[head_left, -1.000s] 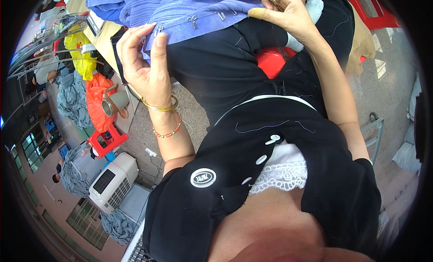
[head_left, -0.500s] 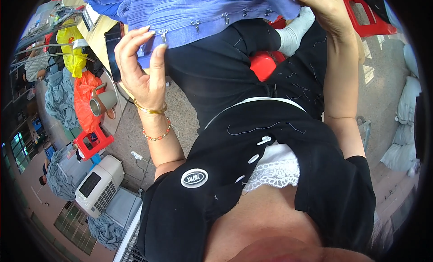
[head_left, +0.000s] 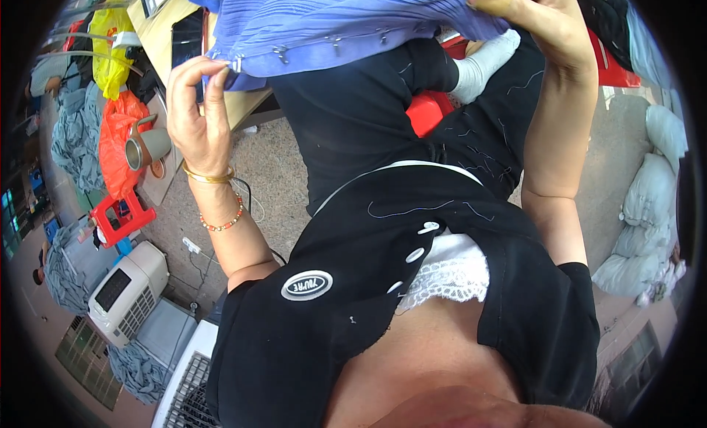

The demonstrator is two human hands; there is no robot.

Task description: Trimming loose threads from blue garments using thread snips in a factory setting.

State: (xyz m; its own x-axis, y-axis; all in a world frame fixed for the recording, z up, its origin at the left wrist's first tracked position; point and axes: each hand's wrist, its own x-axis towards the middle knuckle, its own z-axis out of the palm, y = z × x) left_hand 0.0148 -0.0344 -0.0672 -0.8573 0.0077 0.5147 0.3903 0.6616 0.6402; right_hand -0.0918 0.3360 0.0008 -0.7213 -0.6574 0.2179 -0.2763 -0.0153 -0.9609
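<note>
A periwinkle-blue pleated garment [head_left: 331,19] is stretched across my lap at the top of the view. Several small metal hooks [head_left: 280,54] sit in a row along its near edge. My left hand [head_left: 199,126] pinches the left end of that edge, thumb and forefinger meeting at a hook there. On the right, my right hand [head_left: 556,30] grips the other end of the garment, with something yellowish covering a fingertip. Its remaining fingers are partly cut off by the upper border.
A wooden table [head_left: 158,38] with a dark phone-like slab [head_left: 188,41] stands at the upper left. Beside it are a mug [head_left: 151,147], an orange-red bag [head_left: 121,144] and a red stool [head_left: 121,218]. White sacks [head_left: 644,196] line the right. Loose threads lie on my black clothes.
My left thumb and forefinger, apart around a hook before, have come together on the garment's edge. The left hand has shifted left, and the whole view has moved slightly.
</note>
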